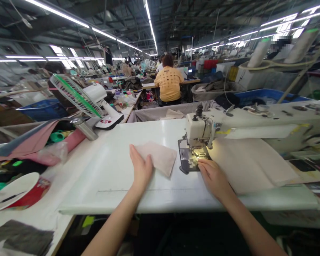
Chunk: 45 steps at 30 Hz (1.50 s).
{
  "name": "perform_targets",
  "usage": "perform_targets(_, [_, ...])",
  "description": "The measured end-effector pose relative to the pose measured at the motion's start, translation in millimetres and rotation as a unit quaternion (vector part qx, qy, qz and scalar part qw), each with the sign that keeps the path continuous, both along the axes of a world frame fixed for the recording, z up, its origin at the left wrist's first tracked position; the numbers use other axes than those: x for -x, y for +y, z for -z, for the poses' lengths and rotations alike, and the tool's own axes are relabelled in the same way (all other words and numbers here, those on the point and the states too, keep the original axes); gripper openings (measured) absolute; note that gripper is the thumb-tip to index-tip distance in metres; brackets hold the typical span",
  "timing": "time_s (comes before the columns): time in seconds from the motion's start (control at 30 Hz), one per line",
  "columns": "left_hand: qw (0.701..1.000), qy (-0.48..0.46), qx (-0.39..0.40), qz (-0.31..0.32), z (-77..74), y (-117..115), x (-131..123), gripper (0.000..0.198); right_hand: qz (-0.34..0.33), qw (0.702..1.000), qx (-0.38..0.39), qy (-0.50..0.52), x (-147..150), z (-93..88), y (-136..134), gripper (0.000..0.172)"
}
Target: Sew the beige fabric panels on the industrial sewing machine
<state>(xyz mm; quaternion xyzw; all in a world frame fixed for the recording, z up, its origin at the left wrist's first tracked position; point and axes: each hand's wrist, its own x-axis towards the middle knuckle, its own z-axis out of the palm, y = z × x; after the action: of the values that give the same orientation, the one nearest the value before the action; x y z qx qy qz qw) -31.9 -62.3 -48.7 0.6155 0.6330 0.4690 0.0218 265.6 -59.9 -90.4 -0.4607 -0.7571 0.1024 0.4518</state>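
Note:
My left hand (142,165) grips the left end of a small pale beige fabric piece (161,156), with the thumb on the near side. The piece is tilted over the white table, left of the sewing machine (198,128). My right hand (213,176) is at the front edge of the lit needle plate (200,154), fingertips drawn together. Whatever they hold, if anything, is too small to make out. Larger beige fabric panels (245,163) lie to the right of the needle, partly under the machine arm.
On the left are a white fan (106,106), a steel flask (84,128), a red and white bowl (29,192) and dark cloth (24,236). A grey cloth-lined bin (144,114) stands behind the table. A person in a yellow shirt (170,83) sits farther off.

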Motion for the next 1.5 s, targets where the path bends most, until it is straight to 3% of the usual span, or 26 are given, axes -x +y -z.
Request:
perform_targets(0.07, [0.994,0.106,0.004,0.037,7.8,-6.6,0.0,0.062,-0.002,1.000,0.001,-0.002,-0.8,-1.1,-0.3,0.034])
perform_targets(0.1, [0.985,0.147,0.021,0.084,8.8,-9.6,-1.0,0.055,-0.003,1.000,0.003,-0.002,-1.2,-1.2,0.0,0.034])
perform_targets(0.17, [0.951,0.218,0.074,0.208,6.5,-14.0,-4.6,0.043,-0.003,1.000,0.005,-0.006,-1.3,-0.5,0.4,0.032])
perform_targets(0.23, [0.922,0.266,0.106,0.262,0.9,-15.9,-9.8,0.035,0.001,1.000,0.000,-0.014,0.6,0.0,-0.7,0.032])
perform_targets(0.33, [0.908,0.313,0.115,0.253,-7.6,-15.0,-16.9,0.031,-0.009,0.999,-0.012,-0.043,6.0,-5.5,-9.1,0.034])
perform_targets(0.43, [0.901,0.331,0.123,0.252,-13.6,-14.4,-19.5,0.032,-0.024,0.997,-0.026,-0.072,3.6,-24.0,-24.1,0.032])
perform_targets(0.6, [0.888,0.366,0.183,0.208,-23.8,-25.9,-19.2,0.035,0.102,0.988,-0.037,-0.106,-46.6,-58.8,-34.3,0.027])
perform_targets(0.67, [0.869,0.381,0.253,0.190,-27.7,-28.7,-21.3,0.039,0.132,0.982,0.037,-0.132,-73.5,-61.9,-30.3,0.026])
perform_targets(0.8, [0.835,0.409,0.315,0.192,-30.0,-6.6,-30.5,0.042,0.091,0.973,0.130,-0.169,-101.2,-56.5,-21.6,0.026])
perform_targets(0.93, [0.850,0.427,0.263,0.159,-28.3,46.7,-44.3,0.041,0.102,0.966,0.155,-0.179,-94.4,-61.5,-18.7,0.014])
perform_targets(1.07, [0.885,0.402,0.188,0.141,-21.0,79.0,-61.1,0.050,0.096,0.964,0.169,-0.182,-85.1,-71.5,-18.6,0.020])
perform_targets(1.17, [0.880,0.402,0.175,0.180,-8.6,72.8,-69.9,0.041,0.092,0.964,0.183,-0.168,-86.3,-71.3,-18.4,0.024])
perform_targets(1.3, [0.882,0.395,0.140,0.214,5.1,47.4,-71.3,0.041,0.062,0.971,0.192,-0.125,-96.4,-65.0,-15.2,0.025])
perform_targets(1.4, [0.886,0.374,0.094,0.257,2.4,27.0,-73.6,0.039,0.071,0.978,0.158,-0.119,-98.0,-66.9,-16.3,0.028])
perform_targets(1.5, [0.891,0.319,0.002,0.324,-11.2,7.3,-86.3,0.052,0.110,0.974,0.078,-0.182,-77.0,-77.1,-32.3,0.026])
